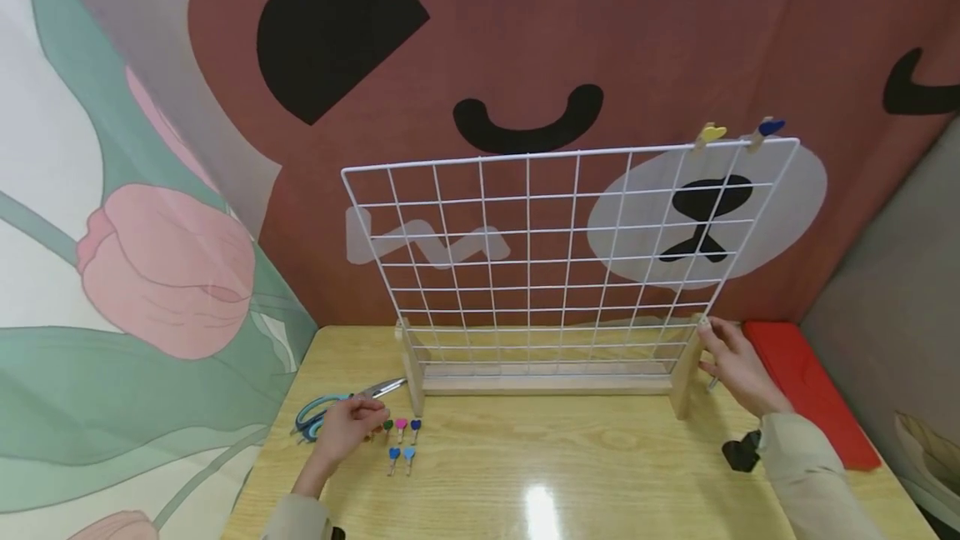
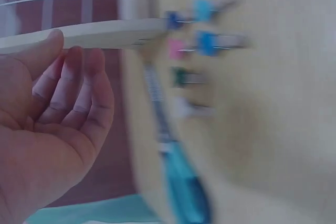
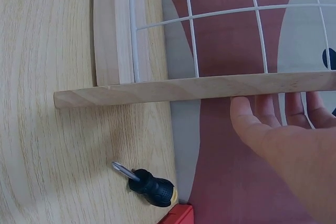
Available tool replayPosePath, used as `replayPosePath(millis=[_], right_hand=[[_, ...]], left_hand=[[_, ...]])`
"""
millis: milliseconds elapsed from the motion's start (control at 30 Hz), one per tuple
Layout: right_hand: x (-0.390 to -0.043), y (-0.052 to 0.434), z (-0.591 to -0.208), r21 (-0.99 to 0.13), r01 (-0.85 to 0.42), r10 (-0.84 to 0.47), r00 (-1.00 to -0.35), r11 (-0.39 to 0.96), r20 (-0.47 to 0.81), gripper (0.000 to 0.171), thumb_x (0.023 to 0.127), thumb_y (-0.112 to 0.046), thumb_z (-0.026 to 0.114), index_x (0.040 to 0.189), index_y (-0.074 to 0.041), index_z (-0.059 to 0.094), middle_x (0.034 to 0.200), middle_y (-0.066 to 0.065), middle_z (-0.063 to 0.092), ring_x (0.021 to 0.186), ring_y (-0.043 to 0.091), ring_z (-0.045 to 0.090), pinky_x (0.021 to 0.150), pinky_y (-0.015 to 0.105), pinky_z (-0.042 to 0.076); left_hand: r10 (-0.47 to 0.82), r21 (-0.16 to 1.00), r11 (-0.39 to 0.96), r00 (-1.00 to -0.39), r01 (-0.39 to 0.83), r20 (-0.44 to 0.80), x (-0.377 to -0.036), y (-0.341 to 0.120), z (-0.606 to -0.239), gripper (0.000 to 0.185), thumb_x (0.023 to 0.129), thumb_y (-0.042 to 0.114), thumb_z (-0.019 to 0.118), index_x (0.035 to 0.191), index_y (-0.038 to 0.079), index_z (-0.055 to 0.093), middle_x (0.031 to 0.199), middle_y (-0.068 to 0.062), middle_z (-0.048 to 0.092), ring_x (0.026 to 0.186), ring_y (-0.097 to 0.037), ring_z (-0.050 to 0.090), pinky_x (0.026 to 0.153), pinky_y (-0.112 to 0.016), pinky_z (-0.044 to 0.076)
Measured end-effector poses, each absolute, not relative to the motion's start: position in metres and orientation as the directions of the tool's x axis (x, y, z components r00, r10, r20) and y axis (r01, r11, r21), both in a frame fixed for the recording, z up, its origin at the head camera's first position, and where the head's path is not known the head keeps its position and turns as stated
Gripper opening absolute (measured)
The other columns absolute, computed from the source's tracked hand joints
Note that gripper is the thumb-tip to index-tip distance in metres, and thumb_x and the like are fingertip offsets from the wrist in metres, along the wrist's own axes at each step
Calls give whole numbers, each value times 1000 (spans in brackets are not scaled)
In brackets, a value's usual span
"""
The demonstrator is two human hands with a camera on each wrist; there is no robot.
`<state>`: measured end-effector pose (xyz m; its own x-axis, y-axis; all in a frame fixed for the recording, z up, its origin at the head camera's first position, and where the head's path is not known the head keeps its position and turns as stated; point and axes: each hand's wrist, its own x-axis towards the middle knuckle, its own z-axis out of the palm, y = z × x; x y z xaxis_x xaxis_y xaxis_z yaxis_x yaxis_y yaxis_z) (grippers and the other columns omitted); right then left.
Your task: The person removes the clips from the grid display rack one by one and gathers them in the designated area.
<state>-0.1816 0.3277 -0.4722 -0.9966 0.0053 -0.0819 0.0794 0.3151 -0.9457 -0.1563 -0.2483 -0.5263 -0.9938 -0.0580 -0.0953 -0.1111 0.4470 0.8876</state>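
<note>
Left hand (image 1: pixel 347 430): low on the left of the worktop, fingers loosely bent, holding nothing, right beside the little pegs and just in front of the scissors. Same in the left wrist view, fingers (image 2: pixel 79 85) relaxed and bare.
Right hand (image 1: pixel 738 367): fingers straight and loose, gripping nothing, resting at the right end of the stand where the wire meets the wood. In the right wrist view the fingertips (image 3: pixel 262 109) lie just behind the wooden foot.
White wire grid panel (image 1: pixel 555 248): standing up, leaning back a bit, set in the wooden stand in the middle of the worktop.
Pale wooden stand with two side feet (image 1: pixel 543 382): holding the bottom of the grid; right foot (image 3: pixel 194 88) next to the right hand.
Small coloured clothes pegs (image 1: pixel 401 440): lying in a little group on the worktop by the left hand; green, pink, dark blue and two light blue ones.
Yellow peg (image 1: pixel 709 134) and blue peg (image 1: pixel 767 129): clipped on the top edge of the grid, near its right corner, side by side.
Teal-handled scissors (image 1: pixel 337 407): lying flat behind the left hand, blades pointing at the stand's left foot.
Short black-handled screwdriver (image 3: pixel 146 182): lying on the worktop near the right foot.
Flat red box (image 1: pixel 806 390): lying at the far right, just past the right hand.
Light wooden worktop (image 1: pixel 555 482): shiny, carrying all of it.
</note>
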Motion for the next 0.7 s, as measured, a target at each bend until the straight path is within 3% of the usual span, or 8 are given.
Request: replayPosePath(millis=[300, 500, 700], right_hand=[[-183, 329, -471, -946, 66, -2, -998, 317, -70, 69, 105, -40, 27, 146, 11, 7, 147, 31, 15, 128, 46, 26, 88, 32, 51], [-182, 327, -469, -947, 70, 6, -997, 313, -72, 69, 104, -40, 27, 146, 11, 7, 146, 32, 16, 127, 44, 27, 87, 29, 51], [-180, 329, -471, -945, 84, 1, -996, 317, -88, 72, 104, -41, 27, 147, 11, 4, 148, 33, 13, 130, 47, 24, 91, 40, 49]], left_hand=[[79, 933, 341, -992, 118, 96, -181, -238, -428, 25, 91, 14, 67, 107, -6, 64, 87, -12, 69, 72, -13, 67, 64, -30, 55], [206, 878, 388, -955, 280, 214, -196, -227, -347, 25, 91, 15, 67, 108, -4, 64, 93, -16, 68, 75, -12, 67, 66, -30, 56], [333, 797, 460, -908, 392, 254, -207, -198, -283, 26, 89, 19, 70, 109, 3, 66, 97, -10, 68, 80, -15, 66, 69, -30, 55]])
